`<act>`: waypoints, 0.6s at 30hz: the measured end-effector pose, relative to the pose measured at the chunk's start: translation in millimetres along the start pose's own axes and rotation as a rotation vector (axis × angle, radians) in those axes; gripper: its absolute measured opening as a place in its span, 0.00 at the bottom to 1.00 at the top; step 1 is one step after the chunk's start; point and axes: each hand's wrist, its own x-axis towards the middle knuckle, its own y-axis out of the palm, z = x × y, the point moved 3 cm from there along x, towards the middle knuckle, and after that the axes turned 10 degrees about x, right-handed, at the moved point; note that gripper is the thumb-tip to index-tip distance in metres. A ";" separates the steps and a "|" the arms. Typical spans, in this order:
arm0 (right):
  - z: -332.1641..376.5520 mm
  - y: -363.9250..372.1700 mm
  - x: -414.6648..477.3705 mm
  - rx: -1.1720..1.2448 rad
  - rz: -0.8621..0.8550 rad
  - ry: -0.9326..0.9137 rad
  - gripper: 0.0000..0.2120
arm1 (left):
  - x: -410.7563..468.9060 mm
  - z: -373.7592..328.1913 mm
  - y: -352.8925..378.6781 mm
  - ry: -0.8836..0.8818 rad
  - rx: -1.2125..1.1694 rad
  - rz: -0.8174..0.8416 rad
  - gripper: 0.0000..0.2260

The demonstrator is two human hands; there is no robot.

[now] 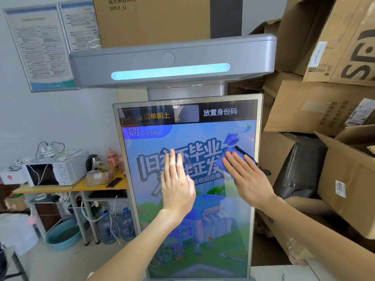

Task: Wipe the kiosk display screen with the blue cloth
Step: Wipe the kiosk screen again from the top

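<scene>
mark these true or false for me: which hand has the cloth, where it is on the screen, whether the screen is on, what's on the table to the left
1. The right hand presses the blue cloth flat against the kiosk screen. True.
2. The left hand holds the cloth. False: it holds nothing, and its fingers are straight in front of the screen.
3. The cloth is at the bottom of the screen. False: it is in the upper part, near the right edge.
4. The screen is lit. True: it shows a colourful picture.
5. A microwave stands on the table left of the kiosk. True.
</scene>
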 end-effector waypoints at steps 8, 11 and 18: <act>-42.7 -32.0 23.8 0.076 -0.129 0.279 0.31 | -1.0 -3.9 0.4 -0.014 0.001 0.007 0.32; -45.6 -32.2 35.1 0.133 -0.142 0.300 0.31 | -0.4 -4.0 1.1 -0.020 0.001 0.003 0.32; -27.2 -5.6 4.5 0.145 -0.121 0.253 0.30 | -0.7 2.3 2.8 0.012 0.006 0.011 0.32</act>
